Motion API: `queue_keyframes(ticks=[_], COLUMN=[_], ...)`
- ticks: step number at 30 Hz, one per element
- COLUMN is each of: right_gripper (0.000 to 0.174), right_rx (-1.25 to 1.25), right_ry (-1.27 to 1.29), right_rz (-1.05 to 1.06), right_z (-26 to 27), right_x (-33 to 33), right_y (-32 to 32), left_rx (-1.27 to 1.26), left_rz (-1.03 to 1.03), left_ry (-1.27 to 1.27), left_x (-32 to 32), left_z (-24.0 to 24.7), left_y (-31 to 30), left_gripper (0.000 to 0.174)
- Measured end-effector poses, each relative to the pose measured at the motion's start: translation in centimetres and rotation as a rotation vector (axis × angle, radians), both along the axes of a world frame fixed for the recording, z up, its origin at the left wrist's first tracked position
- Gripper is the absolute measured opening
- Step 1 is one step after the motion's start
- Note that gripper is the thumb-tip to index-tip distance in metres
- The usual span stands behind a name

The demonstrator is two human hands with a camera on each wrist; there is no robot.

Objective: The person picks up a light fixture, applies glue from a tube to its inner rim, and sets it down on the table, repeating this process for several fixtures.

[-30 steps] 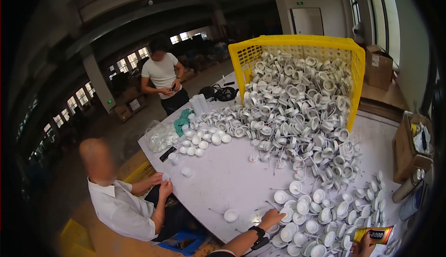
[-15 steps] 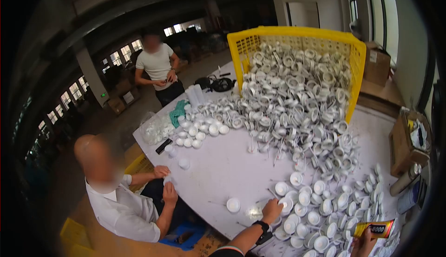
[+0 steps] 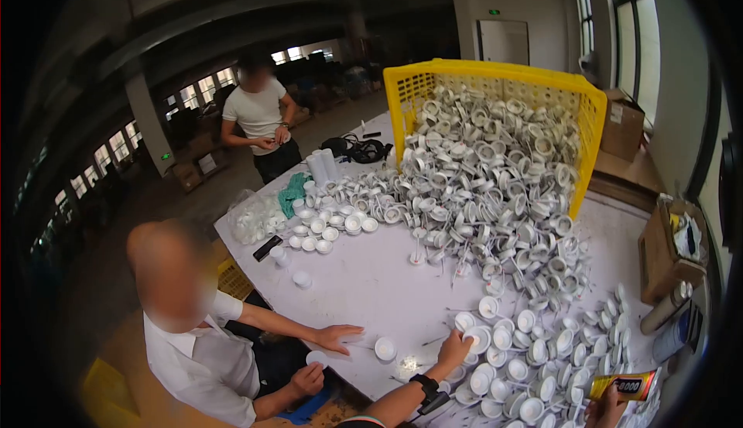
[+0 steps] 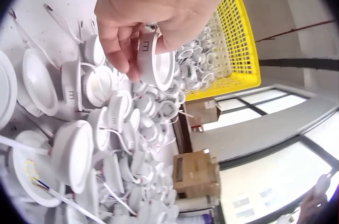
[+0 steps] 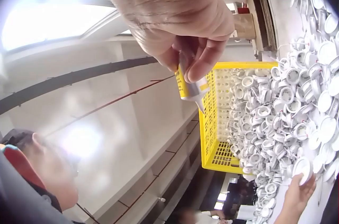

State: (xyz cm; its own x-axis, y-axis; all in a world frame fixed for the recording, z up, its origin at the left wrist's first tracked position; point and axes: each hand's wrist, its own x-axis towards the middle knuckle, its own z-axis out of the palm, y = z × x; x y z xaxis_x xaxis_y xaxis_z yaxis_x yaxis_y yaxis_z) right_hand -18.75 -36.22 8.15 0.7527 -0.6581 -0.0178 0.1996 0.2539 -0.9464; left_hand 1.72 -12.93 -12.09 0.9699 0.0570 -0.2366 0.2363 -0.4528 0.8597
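Note:
My left hand [image 3: 451, 353], with a black watch on its wrist, pinches one round white lamp housing [image 4: 164, 69] by its rim. The left wrist view shows this housing tilted on edge, above others lying with their wires out. At the lower right of the head view, my right hand [image 3: 606, 411] grips a yellow and black glue tube [image 3: 625, 386]. Its pointed nozzle [image 5: 199, 103] faces downward in the right wrist view, away from the housings. A single white housing [image 3: 385, 349] lies on the table to the left of my left hand.
A yellow crate [image 3: 495, 69] spills a large heap of housings over the table [image 3: 364, 281]. A seated person [image 3: 201, 350] has one hand on the table's near-left edge; another person [image 3: 259, 114] stands beyond. Cardboard box [image 3: 672, 250] and cans [image 3: 672, 341] stand at right.
The seated person has parted their hands, reaching one flat onto the table toward the lone housing while the other holds a white disc lower down. Both my hands stay in nearly the same places.

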Motion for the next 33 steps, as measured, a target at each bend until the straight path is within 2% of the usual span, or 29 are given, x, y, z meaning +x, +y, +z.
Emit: queue_keyframes(ticks=[3,5,7,10,11,13,16,18,19,22,26,28,29,32,33], right_gripper=[0.024,0.026,0.028,0.034,0.024,0.024,0.027,0.029,0.031,0.032,0.032,0.039,0.039,0.033,0.031], right_rx=[-0.031,-0.062,-0.051,0.019,0.085,0.084,0.108,0.107,0.11,0.08,0.04,-0.081,-0.1,-0.083,-0.144], right_ry=[0.0,0.068,0.126,0.085,0.041,0.01,-0.03,-0.041,-0.051,-0.06,-0.039,0.013,-0.008,-0.003,-0.027], right_rz=[0.03,-0.094,-0.143,0.007,-0.009,0.106,0.164,0.181,0.202,0.264,0.269,0.244,0.261,0.36,0.355], right_z=[-0.5,-1.4,-1.0,1.7,2.1,2.0,2.5,2.5,2.4,2.7,3.0,3.4,3.5,4.4,4.4], right_x=[-0.5,-1.2,-1.5,-1.5,-1.4,-1.6,-1.3,-1.4,-1.4,-1.3,-1.2,-0.9,-0.8,-0.7,-0.5], right_y=[-0.9,-0.6,-0.3,0.4,0.6,0.2,0.5,0.6,0.7,1.0,1.8,2.5,2.7,3.0,3.2], left_rx=[-0.578,-0.849,-0.888,-0.985,-1.0,-1.025,-1.16,-1.351,-1.343,-1.384,-1.438,-1.514,-1.616,-1.61,-1.616], left_rz=[0.092,-0.026,-0.047,-0.078,-0.077,-0.097,-0.217,-0.267,-0.318,-0.31,-0.349,-0.513,-0.621,-0.565,-0.562], left_ry=[0.256,0.292,0.286,0.252,0.301,0.368,0.459,0.577,0.574,0.619,0.726,0.815,0.787,0.879,0.884], left_x=[-1.2,-2.9,-5.0,-7.9,-9.0,-10.1,-11.2,-11.7,-11.8,-12.1,-12.5,-12.7,-12.8,-13.4,-13.6], left_z=[2.8,4.5,8.0,11.8,13.5,15.5,16.4,17.0,17.3,18.5,17.7,18.6,18.3,19.0,18.8], left_y=[0.5,1.3,1.1,0.4,0.4,-0.1,-0.5,-1.0,-1.2,-1.7,-1.5,-2.1,-2.2,-2.3,-2.5], left_gripper=[0.03,0.03,0.026,0.026,0.026,0.026,0.035,0.046,0.053,0.056,0.057,0.048,0.049,0.053,0.053])
